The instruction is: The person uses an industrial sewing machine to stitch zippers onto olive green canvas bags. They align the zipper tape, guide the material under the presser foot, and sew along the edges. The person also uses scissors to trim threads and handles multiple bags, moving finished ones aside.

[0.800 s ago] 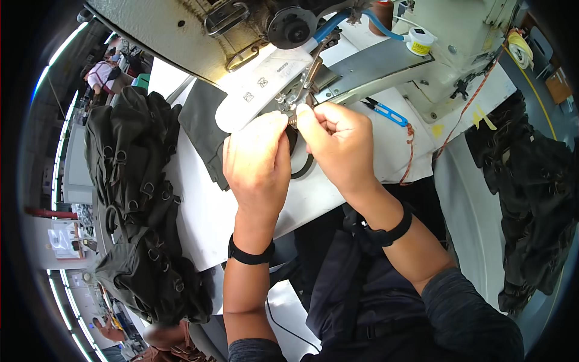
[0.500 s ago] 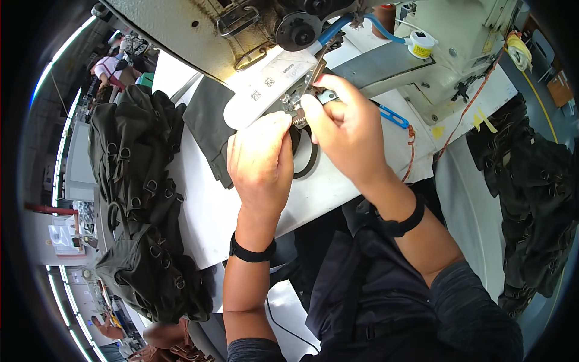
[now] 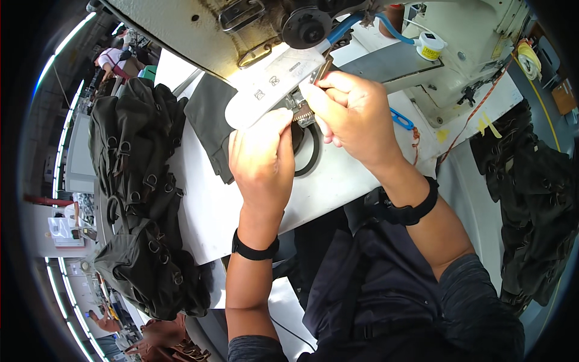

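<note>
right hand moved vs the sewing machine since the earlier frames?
Yes. The right hand has shifted up toward the sewing machine, its fingertips now at the machine's head above the black strap loop.

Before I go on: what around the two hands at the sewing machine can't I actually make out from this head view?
- What the left hand and right hand pinch: hidden by their own fingers.
- The needle area: covered by the hands and the white guard.
- The black strap: only an arc shows beside the left hand.
- The sewing machine: cut off by the top edge.
- The black bags at left: bent by the fisheye rim.
</note>
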Motion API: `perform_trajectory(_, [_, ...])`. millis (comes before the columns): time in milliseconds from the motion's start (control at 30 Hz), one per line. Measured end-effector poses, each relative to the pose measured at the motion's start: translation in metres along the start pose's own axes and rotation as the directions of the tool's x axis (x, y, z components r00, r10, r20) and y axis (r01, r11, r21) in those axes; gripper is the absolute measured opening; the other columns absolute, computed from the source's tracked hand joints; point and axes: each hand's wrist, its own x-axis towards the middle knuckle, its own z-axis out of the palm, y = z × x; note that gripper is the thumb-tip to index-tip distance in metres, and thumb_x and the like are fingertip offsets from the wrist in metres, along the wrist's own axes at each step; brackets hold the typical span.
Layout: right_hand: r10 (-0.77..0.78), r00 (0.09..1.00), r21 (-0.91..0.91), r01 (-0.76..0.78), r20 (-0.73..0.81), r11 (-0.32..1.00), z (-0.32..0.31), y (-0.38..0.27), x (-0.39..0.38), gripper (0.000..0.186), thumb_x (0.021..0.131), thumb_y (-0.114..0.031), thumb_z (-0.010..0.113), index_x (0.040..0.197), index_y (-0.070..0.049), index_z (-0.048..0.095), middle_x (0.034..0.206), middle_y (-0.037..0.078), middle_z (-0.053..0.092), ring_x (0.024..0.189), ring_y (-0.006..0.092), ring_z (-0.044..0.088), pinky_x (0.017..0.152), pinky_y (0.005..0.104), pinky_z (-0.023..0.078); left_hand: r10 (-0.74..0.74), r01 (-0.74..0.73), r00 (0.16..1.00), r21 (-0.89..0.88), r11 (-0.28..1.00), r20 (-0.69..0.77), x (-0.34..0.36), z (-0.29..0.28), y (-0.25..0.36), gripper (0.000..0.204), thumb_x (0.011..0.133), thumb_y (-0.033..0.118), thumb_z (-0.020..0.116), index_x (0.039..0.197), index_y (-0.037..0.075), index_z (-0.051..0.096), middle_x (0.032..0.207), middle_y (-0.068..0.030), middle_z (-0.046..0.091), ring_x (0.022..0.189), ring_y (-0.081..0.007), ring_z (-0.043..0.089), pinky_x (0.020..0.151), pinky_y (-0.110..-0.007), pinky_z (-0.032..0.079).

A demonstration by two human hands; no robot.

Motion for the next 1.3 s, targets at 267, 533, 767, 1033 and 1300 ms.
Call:
perform_trajectory(267, [0.023,1.0,0.01,-0.023,0.009,1.0,0.0,-0.001,0.001,0.019,0.101,-0.011,0.066,0.091,0.006,0.068,0.057,0.001,0.06,0.046,0.0046,0.05,0.044,0.0247,0.04,-0.057,0.057,0.998,-0.009,0.998,-0.019,-0.001,0.003,-0.001,0.021,0.085,-0.006,0.077,0.103,0.005,0.075,0.104,-0.0078,0.078,0.091,-0.0245,0.071,0.082,-0.035,0.051])
perform_trajectory(533, [0.033,0.999,0.035,-0.033,0.021,0.999,-0.001,0.001,0.002,0.021,0.101,-0.012,0.067,0.094,0.007,0.069,0.058,0.002,0.061,0.047,0.0049,0.051,0.044,0.0245,0.041,-0.093,0.092,0.994,-0.014,0.996,-0.05,0.0,0.007,0.003,0.017,0.085,-0.005,0.077,0.099,0.004,0.075,0.1,-0.0082,0.077,0.088,-0.0244,0.071,0.08,-0.035,0.051])
perform_trajectory(767, [0.059,0.998,0.023,-0.059,0.009,0.998,0.0,-0.002,0.001,0.022,0.1,-0.014,0.068,0.095,0.007,0.07,0.058,0.002,0.061,0.046,0.005,0.05,0.042,0.024,0.04,-0.1,0.097,0.991,-0.037,0.995,-0.086,0.0,0.01,0.001,0.016,0.085,-0.004,0.077,0.099,0.004,0.075,0.097,-0.0083,0.077,0.085,-0.0249,0.07,0.078,-0.035,0.051])
perform_trajectory(1033, [0.049,0.999,0.018,-0.049,0.0,0.999,0.0,-0.001,0.002,0.022,0.1,-0.014,0.069,0.095,0.007,0.07,0.06,0.001,0.061,0.045,0.0044,0.049,0.041,0.0232,0.039,-0.146,0.139,0.988,0.126,0.982,0.047,-0.005,0.004,0.001,0.03,0.085,-0.005,0.073,0.113,0.005,0.073,0.114,-0.0102,0.075,0.107,-0.0271,0.07,0.095,-0.036,0.051])
perform_trajectory(1300, [0.032,0.999,-0.021,-0.032,0.0,0.999,0.001,0.0,0.002,0.025,0.099,-0.017,0.069,0.095,0.008,0.07,0.056,0.003,0.061,0.044,0.006,0.051,0.042,0.0238,0.042,-0.12,-0.003,0.96,0.436,0.9,0.255,-0.022,-0.014,-0.017,0.069,0.082,-0.014,0.056,0.143,0.017,0.066,0.141,-0.0102,0.066,0.104,-0.0304,0.07,0.088,-0.04,0.057])
